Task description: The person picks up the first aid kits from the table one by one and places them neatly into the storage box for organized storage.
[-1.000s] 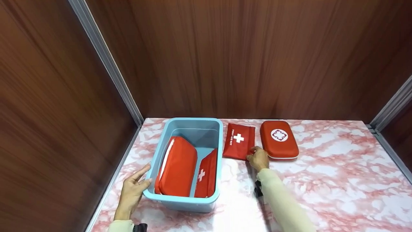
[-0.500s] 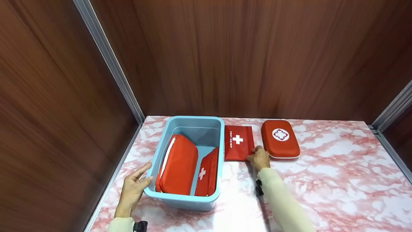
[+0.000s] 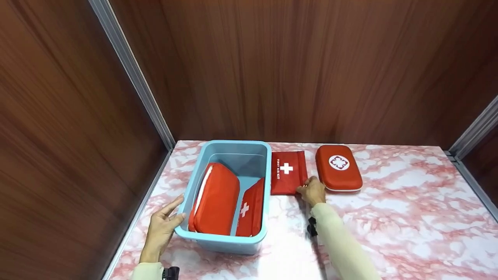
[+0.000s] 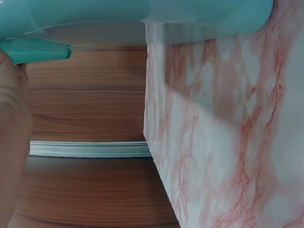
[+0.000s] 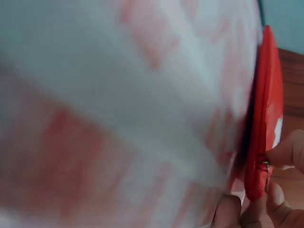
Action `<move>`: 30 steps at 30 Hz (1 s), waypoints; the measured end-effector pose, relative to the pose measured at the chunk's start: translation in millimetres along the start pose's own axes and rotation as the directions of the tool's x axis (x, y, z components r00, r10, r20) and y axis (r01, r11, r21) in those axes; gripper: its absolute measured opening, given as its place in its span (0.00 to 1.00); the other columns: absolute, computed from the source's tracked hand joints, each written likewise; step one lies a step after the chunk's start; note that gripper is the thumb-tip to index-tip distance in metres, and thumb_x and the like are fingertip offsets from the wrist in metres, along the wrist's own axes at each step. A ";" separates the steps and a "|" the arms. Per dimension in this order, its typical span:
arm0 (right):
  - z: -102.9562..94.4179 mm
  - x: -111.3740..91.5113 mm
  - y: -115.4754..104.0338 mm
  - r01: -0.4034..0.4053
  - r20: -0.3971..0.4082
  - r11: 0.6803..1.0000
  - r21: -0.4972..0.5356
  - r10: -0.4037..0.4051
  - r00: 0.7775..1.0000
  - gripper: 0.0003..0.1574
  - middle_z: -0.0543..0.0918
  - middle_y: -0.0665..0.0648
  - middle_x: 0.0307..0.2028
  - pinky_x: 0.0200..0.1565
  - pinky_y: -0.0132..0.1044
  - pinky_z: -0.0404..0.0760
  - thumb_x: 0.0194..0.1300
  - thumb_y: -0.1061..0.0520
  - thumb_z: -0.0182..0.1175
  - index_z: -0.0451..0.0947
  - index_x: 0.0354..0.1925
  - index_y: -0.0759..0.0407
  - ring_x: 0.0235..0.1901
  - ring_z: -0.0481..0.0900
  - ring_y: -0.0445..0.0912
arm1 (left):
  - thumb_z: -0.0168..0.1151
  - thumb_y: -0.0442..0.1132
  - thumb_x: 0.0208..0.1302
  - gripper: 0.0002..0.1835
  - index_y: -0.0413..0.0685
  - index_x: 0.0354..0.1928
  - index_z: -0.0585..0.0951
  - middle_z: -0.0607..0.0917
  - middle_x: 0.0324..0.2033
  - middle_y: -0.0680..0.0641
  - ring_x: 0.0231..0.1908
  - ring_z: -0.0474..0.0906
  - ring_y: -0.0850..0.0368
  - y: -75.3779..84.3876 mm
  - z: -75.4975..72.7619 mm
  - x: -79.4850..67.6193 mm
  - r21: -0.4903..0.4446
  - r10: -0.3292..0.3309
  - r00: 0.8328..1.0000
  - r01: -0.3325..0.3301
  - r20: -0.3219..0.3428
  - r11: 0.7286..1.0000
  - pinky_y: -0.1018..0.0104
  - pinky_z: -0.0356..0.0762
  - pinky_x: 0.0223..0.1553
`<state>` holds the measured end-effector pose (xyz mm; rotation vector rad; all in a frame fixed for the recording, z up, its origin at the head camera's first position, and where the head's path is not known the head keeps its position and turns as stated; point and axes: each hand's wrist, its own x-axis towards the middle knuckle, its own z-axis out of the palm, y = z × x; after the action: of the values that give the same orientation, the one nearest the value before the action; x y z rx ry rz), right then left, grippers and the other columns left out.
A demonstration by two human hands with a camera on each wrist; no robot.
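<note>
A light blue plastic bin (image 3: pixel 220 237) stands at centre left, and my left hand (image 3: pixel 160 225) holds its left rim between thumb and fingers. In the left wrist view that hand (image 4: pixel 13 128) shows at the edge, up against the turquoise rim flange (image 4: pixel 38 51). To the bin's right, a flat red first aid pouch (image 3: pixel 283 181) lies with its white cross up. My right hand (image 3: pixel 313 191) pinches its near right corner. The right wrist view shows the pouch (image 5: pixel 271 90) edge-on, with fingertips (image 5: pixel 280 154) at its zip end.
Inside the bin are a thick red bag (image 3: pixel 220 202) on the left and another red pouch with a cross (image 3: pixel 253 214) on the right. A red hard case (image 3: pixel 344 177) lies right of the loose pouch. Wood-look walls (image 3: pixel 272 70) enclose the marbled tabletop (image 3: pixel 408 202).
Under my right hand, the loose pouch has turned a little and straightened, its left edge now right at the bin's rim. My left hand stays on the bin.
</note>
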<state>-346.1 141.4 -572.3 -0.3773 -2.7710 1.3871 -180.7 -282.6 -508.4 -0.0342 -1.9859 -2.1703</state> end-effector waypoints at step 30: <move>-25.7 0.2 -13.2 -0.021 -0.056 0.554 0.832 0.123 0.991 0.17 0.76 0.54 0.37 0.34 0.29 0.83 0.63 0.75 0.56 0.72 0.51 0.76 0.30 0.80 0.38 | 0.63 0.21 0.62 0.28 0.21 0.64 0.68 0.81 0.58 0.55 0.45 0.83 0.60 2.7 0.8 -1.1 0.024 -0.028 0.999 0.029 -0.020 0.999 0.72 0.82 0.42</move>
<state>-345.7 154.0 -546.3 -0.4798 -1.6796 2.3786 -179.2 -281.9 -505.8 0.0189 -2.0142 -2.1544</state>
